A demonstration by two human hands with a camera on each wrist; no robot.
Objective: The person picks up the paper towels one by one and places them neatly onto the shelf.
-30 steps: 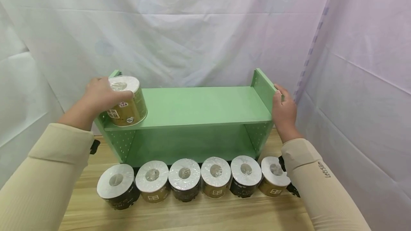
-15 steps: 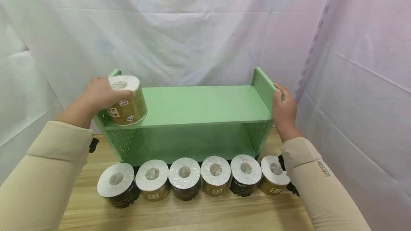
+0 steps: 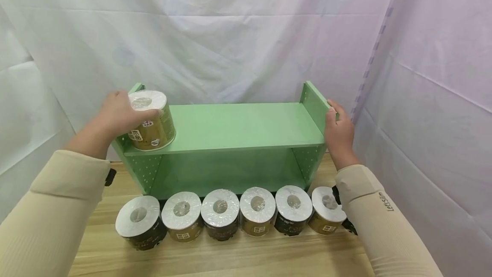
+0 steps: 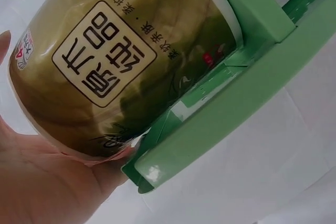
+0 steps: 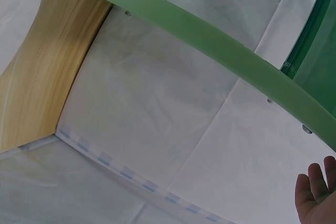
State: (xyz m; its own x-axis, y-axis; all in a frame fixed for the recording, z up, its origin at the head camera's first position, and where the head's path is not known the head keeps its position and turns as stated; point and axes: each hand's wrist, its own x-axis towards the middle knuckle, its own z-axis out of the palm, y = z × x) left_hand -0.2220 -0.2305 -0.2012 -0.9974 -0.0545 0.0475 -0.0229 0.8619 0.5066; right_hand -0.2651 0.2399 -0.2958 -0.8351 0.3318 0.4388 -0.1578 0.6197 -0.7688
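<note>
A toilet roll in gold-brown wrapping [image 3: 159, 129] stands upright at the left end of the upper board of a green shelf [image 3: 238, 125]. My left hand [image 3: 119, 114] grips it from the left and above, thumb across its front near the top. Close up in the left wrist view, the wrapped roll [image 4: 115, 61] shows a label with characters, and the left palm [image 4: 47, 182] lies against its upper end. My right hand [image 3: 340, 134] holds the shelf's right side panel at its outer front edge. In the right wrist view, the right fingers [image 5: 315, 190] show beside the green panel [image 5: 210, 45].
A row of several toilet rolls [image 3: 220, 208], in black and gold-brown wrapping, stands on the wooden table [image 3: 230, 260] before the shelf. The lower compartment [image 3: 230, 172] opens behind them. White cloth [image 3: 230, 46] hangs behind and at both sides.
Almost nothing differs. The left hand stays on the toilet roll and the right hand on the side panel; the whole view shifts only slightly.
</note>
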